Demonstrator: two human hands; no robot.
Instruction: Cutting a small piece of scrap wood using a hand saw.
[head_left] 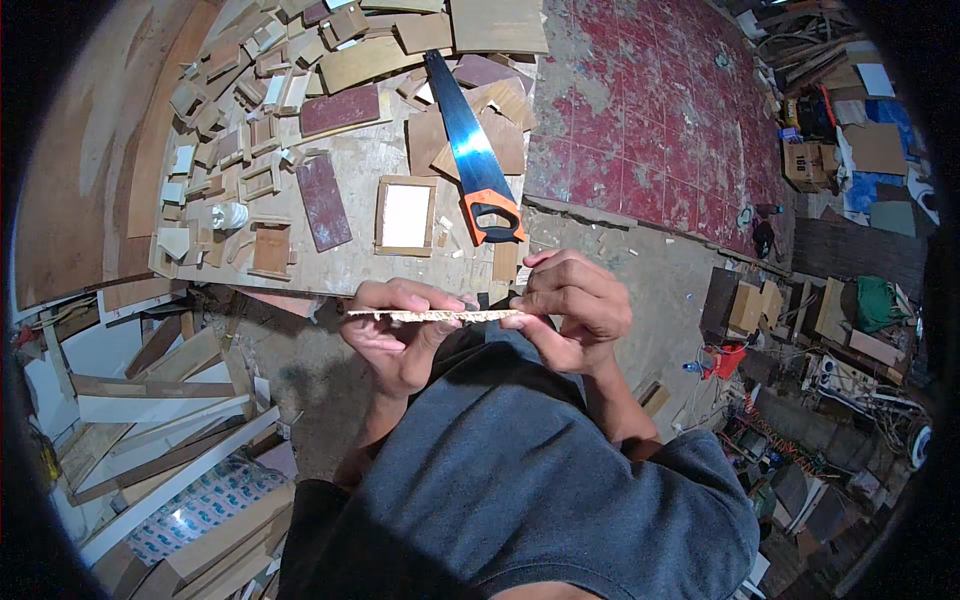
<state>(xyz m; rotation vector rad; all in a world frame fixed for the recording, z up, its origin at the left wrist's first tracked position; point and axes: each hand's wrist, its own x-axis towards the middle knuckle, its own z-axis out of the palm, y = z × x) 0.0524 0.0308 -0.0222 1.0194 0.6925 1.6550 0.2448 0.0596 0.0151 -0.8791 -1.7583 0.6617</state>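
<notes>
A thin strip-like piece of board [435, 316] with a pale, ragged edge is held edge-on in front of my chest. My left hand [398, 330] grips its left part, fingers above and thumb below. At its right end my right hand [578, 308] pinches it between thumb and fingers. The flat face of the piece is hidden from this angle. Beyond my hands, on the worktable [355, 265], lies a handsaw [466, 135] with an orange and black handle. Left of the saw handle sits a small wooden frame [405, 216] with a white panel.
Several small wooden box pieces [262, 175] crowd the table's left side, near dark red boards [323, 203] and a white roll [229, 215]. Wood offcuts [165, 400] pile up at lower left. A worn red floor [650, 120] spreads at right; tools and cables [850, 385] clutter the far right.
</notes>
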